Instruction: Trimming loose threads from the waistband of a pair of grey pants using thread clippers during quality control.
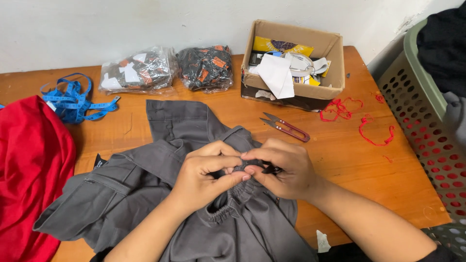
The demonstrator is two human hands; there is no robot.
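Note:
A grey garment [131, 189] with an elastic gathered band lies spread on the wooden table [354, 165]. My left hand [204, 177] pinches a fold of the grey cloth near the gathered band. My right hand [284, 167] meets it from the right, fingertips on the same fold, with a small dark object held against the palm; what it is I cannot tell. Both hands touch at the fingertips over the middle of the garment.
Red-handled thread snips [286, 127] lie just beyond my hands. A cardboard box [310, 92] of papers stands at the back, two plastic packets [141, 70] to its left, blue measuring tape [73, 102], red cloth [29, 174] at left, red thread scraps [374, 133], a perforated basket [427, 106] at right.

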